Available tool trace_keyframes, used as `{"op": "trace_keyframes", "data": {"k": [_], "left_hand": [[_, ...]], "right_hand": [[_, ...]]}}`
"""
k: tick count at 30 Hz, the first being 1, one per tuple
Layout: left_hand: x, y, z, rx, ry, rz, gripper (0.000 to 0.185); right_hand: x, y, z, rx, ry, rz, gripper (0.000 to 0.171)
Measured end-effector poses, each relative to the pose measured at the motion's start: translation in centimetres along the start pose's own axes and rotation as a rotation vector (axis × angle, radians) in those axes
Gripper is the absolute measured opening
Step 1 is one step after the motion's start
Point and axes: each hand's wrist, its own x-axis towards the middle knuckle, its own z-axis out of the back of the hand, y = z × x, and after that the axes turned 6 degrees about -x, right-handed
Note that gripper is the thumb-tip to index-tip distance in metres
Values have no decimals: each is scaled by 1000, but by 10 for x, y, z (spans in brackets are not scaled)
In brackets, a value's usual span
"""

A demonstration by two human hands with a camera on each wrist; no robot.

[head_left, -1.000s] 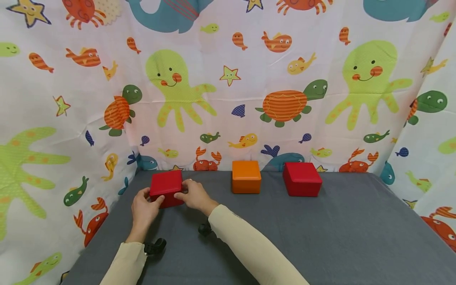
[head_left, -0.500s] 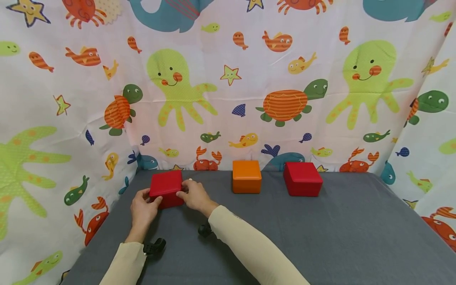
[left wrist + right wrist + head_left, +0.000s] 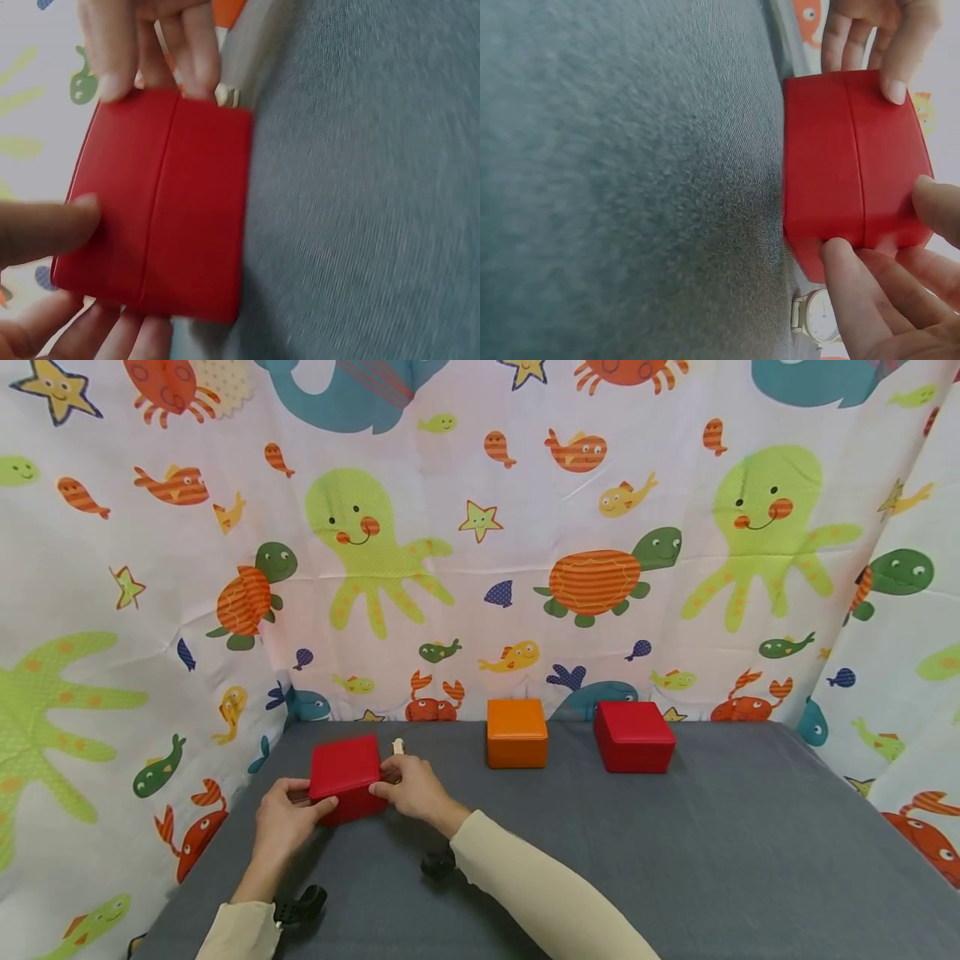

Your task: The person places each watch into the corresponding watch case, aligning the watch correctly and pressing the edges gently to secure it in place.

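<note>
A closed red box (image 3: 347,768) with a seam around its side is held between both hands at the left of the table. My left hand (image 3: 281,827) grips its left side, with the thumb on the front face (image 3: 161,210) and the other fingers around the side. On the opposite side my right hand (image 3: 418,792) grips it, thumb also on the front. A wristwatch (image 3: 821,315) with a light dial and pale metal band lies on the table just behind the right fingers; in the head view only a bit of the watch (image 3: 398,746) shows.
An orange box (image 3: 517,735) stands at the back middle of the grey table (image 3: 675,860). To its right is a second red box (image 3: 634,739). A sea-animal curtain (image 3: 480,568) hangs behind and along both sides.
Both hands have drawn the red box toward the front of the table, slightly leftward. More of the watch behind it now shows. The orange box and the second red box stay put.
</note>
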Motion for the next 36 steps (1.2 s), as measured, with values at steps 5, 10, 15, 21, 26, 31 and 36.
{"op": "trace_keyframes", "data": {"k": [5,10,15,21,26,31,36], "left_hand": [[-2,-1,9,25,110,25,75],[-3,-3,12,33,201,18,78],[-4,-2,13,33,248,-21,74],[-1,-3,13,55,317,-66,74],[0,-7,11,67,369,-96,68],[-3,-12,6,53,402,-105,65],[-9,-18,-4,57,410,-127,64]], "right_hand": [[-13,0,6,40,26,-10,35],[-24,0,12,63,43,-24,40],[-34,0,17,41,54,-53,56],[-45,0,24,73,94,-62,70],[-54,-2,30,67,103,-56,71],[-63,-7,39,60,112,-31,70],[-72,-11,48,70,115,-41,74]]}}
